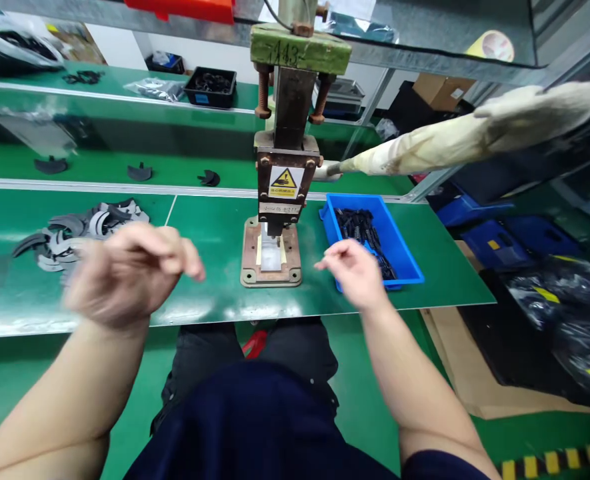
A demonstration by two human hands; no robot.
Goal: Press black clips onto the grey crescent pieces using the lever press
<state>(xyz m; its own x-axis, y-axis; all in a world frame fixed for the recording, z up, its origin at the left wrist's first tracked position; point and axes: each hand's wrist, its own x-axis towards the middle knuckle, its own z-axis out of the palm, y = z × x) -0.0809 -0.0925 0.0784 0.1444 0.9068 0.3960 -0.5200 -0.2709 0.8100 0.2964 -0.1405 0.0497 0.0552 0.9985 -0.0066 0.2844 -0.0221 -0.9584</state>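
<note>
My left hand [135,273] is in the air over the table's front left, blurred by motion. Its fingers are loosely bent and partly apart, with nothing visible in them. Behind it lies a pile of grey and black curved pieces [97,223]. My right hand [353,272] is at the near left side of a blue bin [407,257] of black parts [359,230]. Its fingers are drawn together; whatever they may hold is hidden. Between my hands stands a hand press [285,167], with a light metal fixture [271,250] on its base under the ram.
The press's wrapped lever [439,143] sticks out to the right above the blue bin. Several dark curved pieces [139,172] lie along the ledge behind the table [215,293]. A black bin [211,87] stands farther back, and bagged parts [585,347] lie at right.
</note>
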